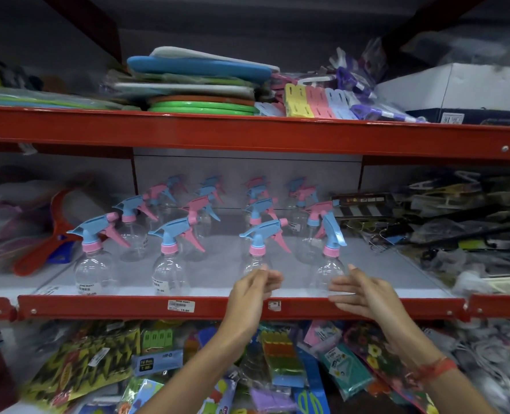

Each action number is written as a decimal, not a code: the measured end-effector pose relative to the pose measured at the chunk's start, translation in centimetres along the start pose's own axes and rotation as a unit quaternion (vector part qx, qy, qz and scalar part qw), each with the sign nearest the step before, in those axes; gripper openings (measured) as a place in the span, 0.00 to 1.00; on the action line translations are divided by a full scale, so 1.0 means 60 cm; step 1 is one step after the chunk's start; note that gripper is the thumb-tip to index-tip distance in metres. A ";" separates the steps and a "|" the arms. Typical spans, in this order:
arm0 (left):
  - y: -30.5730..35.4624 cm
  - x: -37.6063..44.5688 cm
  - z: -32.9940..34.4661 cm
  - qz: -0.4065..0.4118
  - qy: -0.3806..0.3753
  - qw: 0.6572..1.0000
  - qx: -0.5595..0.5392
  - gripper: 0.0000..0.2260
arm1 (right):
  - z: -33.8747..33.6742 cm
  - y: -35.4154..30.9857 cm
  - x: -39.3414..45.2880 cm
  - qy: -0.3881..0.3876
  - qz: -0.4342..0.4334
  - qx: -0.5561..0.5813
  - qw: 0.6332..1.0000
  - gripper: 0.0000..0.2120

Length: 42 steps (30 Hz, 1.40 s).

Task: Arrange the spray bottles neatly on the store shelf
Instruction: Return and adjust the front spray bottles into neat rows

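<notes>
The shelf (128,306) in front of me carries the spray bottles (188,222) in four files that run from the red front lip back to the grey wall, all standing upright on their long axes. Most triggers point the same way, nozzles to my left. The odd one is the front right bottle (329,264): its blue head is turned, so the trigger hangs down toward the right instead of matching its neighbours.

That bottle stands just beyond my right hand (364,294), a little to the left of the palm, and this hand is plainly the nearer of the two to it. My left hand (253,289) sits in front of the third bottle (256,258), the front one of the next file over.

My right hand is open, fingers spread and slightly curled, the fingertips (335,286) at the clear wall of the bottle's base; whether they touch it I cannot tell through the plastic and blur. It grips nothing. My left hand is loosely curled, thumb and fingers close together near the third bottle's lower body, and I can't make out a firm hold there either.

I judge the next move is to twist the front right bottle about its upright axis until its nozzle lines up.
</notes>
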State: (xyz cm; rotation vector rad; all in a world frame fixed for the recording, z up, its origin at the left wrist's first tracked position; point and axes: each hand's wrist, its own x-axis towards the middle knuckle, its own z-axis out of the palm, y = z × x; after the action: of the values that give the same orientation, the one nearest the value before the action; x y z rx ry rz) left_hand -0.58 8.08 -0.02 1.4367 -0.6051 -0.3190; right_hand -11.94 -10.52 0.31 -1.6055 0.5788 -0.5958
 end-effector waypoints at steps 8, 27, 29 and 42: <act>-0.014 0.014 0.112 -0.099 -0.082 0.991 0.037 0.32 | -0.027 0.007 0.102 0.023 -0.009 0.034 0.999 0.29; -0.011 0.079 0.153 -0.095 -0.121 0.988 0.022 0.41 | -0.046 0.016 0.071 -0.112 0.057 0.058 0.990 0.52; -0.013 0.081 0.151 -0.091 -0.122 0.988 0.022 0.40 | -0.048 0.017 0.065 -0.110 0.060 0.057 0.991 0.52; -0.007 0.076 0.147 -0.092 -0.147 0.984 0.036 0.37 | -0.044 0.018 0.045 -0.089 0.047 0.028 0.995 0.48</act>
State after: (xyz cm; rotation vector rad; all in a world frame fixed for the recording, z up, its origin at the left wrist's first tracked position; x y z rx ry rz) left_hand -1.81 -1.76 0.61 1.5306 -0.7297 -0.6693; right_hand -11.78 -14.39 -0.35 -1.5510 0.4978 -0.3905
